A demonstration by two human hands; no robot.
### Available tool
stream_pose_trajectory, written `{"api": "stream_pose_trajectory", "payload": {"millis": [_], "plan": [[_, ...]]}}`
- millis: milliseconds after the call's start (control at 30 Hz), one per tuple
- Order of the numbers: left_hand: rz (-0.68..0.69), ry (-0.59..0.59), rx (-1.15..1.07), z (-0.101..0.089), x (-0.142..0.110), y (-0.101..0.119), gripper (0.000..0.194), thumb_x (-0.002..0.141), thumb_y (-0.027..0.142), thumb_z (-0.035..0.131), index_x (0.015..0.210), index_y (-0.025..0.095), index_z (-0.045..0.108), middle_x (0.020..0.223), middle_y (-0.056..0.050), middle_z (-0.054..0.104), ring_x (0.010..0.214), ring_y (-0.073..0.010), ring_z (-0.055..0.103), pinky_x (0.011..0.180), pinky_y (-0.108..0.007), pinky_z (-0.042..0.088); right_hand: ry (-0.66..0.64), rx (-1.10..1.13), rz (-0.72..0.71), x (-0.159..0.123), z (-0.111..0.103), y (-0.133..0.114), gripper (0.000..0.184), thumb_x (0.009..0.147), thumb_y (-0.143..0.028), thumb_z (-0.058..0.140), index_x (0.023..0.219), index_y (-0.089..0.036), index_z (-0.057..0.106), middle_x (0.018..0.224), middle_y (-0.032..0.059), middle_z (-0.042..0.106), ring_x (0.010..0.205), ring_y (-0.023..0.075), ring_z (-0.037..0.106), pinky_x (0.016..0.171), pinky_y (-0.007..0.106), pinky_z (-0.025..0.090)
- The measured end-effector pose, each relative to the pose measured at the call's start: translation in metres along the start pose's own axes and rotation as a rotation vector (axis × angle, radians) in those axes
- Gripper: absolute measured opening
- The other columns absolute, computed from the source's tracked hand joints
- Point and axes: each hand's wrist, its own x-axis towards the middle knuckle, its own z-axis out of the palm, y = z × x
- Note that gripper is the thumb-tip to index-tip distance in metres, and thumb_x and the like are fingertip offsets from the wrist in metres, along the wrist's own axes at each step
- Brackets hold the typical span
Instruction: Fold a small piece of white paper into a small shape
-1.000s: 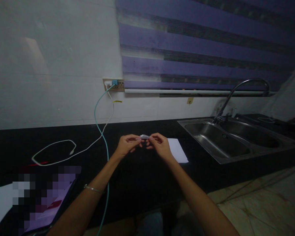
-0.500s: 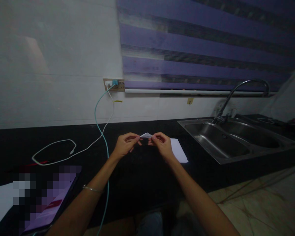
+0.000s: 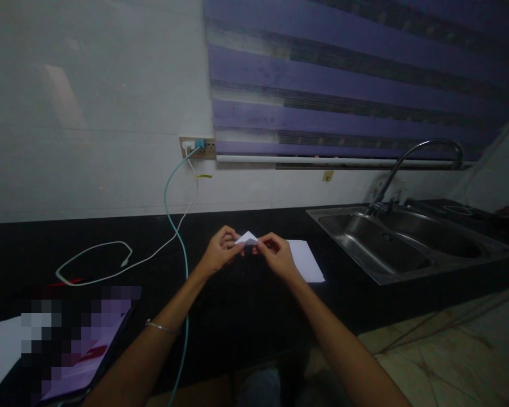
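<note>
Between my two hands is a small piece of folded white paper [image 3: 247, 238], with a peaked, roughly triangular shape pointing up. My left hand [image 3: 220, 249] pinches its left corner, thumb in front. At the right corner, my right hand [image 3: 277, 255] grips it between thumb and fingers. Both hands are above the black countertop [image 3: 246, 305]. Flat white sheets of paper [image 3: 306, 261] lie on the counter just right of my right hand, partly behind it.
A steel double sink [image 3: 365, 240] with a tall faucet [image 3: 407, 152] is set in the counter at right. Teal cable [image 3: 184, 249] and white cable [image 3: 110, 275] run from the wall outlet [image 3: 197, 147]. A partly blurred tablet-like device [image 3: 97, 339] and white paper [image 3: 2, 345] lie at left.
The folded paper has tilted and shifted slightly left, so more of its peaked face shows. Both hands still grip its corners; my right hand has moved a little left and down.
</note>
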Motion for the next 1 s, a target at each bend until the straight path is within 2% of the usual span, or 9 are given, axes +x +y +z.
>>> {"api": "stream_pose_trajectory", "payload": {"millis": [100,167,333,433,567,733,867,1000], "plan": [[0.008,-0.025,0.017,0.004,0.002,-0.003,0.043,0.079,0.038,0.065,0.113,0.016,0.053,0.073,-0.001,0.066,0.056,-0.0113,0.063,0.043,-0.016,0.042,-0.018,-0.019,-0.011,-0.002,0.001,-0.002,0.022,0.082,-0.040,0.064,0.082,-0.019,0.061,0.074,0.0040,0.065,0.072,0.0189,0.065,0.070,0.034,0.054],[0.027,-0.014,0.053,0.007,0.001,-0.002,0.045,0.081,0.038,0.062,0.118,0.013,0.055,0.071,-0.002,0.066,0.058,-0.0115,0.063,0.048,-0.018,0.045,-0.018,-0.001,-0.006,-0.002,0.002,-0.002,0.020,0.082,-0.038,0.064,0.082,-0.019,0.059,0.075,0.0033,0.064,0.071,0.0180,0.065,0.069,0.032,0.054],[0.099,0.111,0.144,0.012,-0.003,0.002,0.032,0.080,0.034,0.064,0.104,0.013,0.066,0.071,-0.004,0.068,0.064,-0.0138,0.065,0.061,-0.023,0.051,0.010,0.094,-0.020,0.000,0.004,0.000,0.020,0.081,-0.033,0.065,0.091,-0.021,0.054,0.078,0.0006,0.063,0.067,0.0151,0.064,0.067,0.029,0.053],[0.122,0.165,0.189,0.014,-0.005,0.002,0.027,0.081,0.035,0.063,0.098,0.014,0.068,0.070,-0.004,0.068,0.061,-0.0143,0.064,0.056,-0.023,0.051,-0.016,0.055,-0.015,0.001,0.004,0.004,0.018,0.082,-0.034,0.063,0.090,-0.019,0.059,0.077,0.0020,0.063,0.069,0.0154,0.064,0.068,0.029,0.053],[0.138,0.191,0.244,0.013,-0.007,-0.001,0.025,0.084,0.038,0.060,0.091,0.015,0.068,0.063,-0.002,0.064,0.053,-0.0123,0.059,0.046,-0.019,0.044,-0.010,-0.011,0.018,0.002,0.005,0.005,0.024,0.076,-0.036,0.070,0.092,-0.020,0.063,0.084,0.0032,0.065,0.072,0.0159,0.063,0.065,0.028,0.052],[0.185,0.217,0.264,0.015,-0.008,-0.003,0.024,0.084,0.038,0.059,0.086,0.016,0.067,0.064,-0.002,0.064,0.056,-0.0126,0.061,0.051,-0.019,0.047,-0.004,0.004,0.022,0.001,0.009,0.002,0.020,0.080,-0.038,0.065,0.084,-0.019,0.060,0.073,0.0011,0.062,0.060,0.0138,0.060,0.057,0.027,0.050],[0.187,0.235,0.256,0.018,-0.007,-0.007,0.023,0.084,0.038,0.059,0.091,0.017,0.065,0.069,-0.002,0.065,0.057,-0.0121,0.062,0.053,-0.020,0.048,0.009,0.083,0.009,0.001,0.011,0.002,0.023,0.079,-0.033,0.066,0.095,-0.021,0.054,0.068,-0.0024,0.060,0.057,0.0134,0.060,0.060,0.028,0.051],[0.213,0.263,0.258,0.021,-0.005,-0.016,0.024,0.084,0.036,0.058,0.101,0.018,0.061,0.088,-0.006,0.067,0.070,-0.0136,0.065,0.052,-0.018,0.047,0.023,0.152,-0.001,0.003,0.010,0.004,0.036,0.076,-0.030,0.069,0.105,-0.023,0.048,0.067,-0.0047,0.060,0.057,0.0132,0.060,0.060,0.027,0.050]]}}
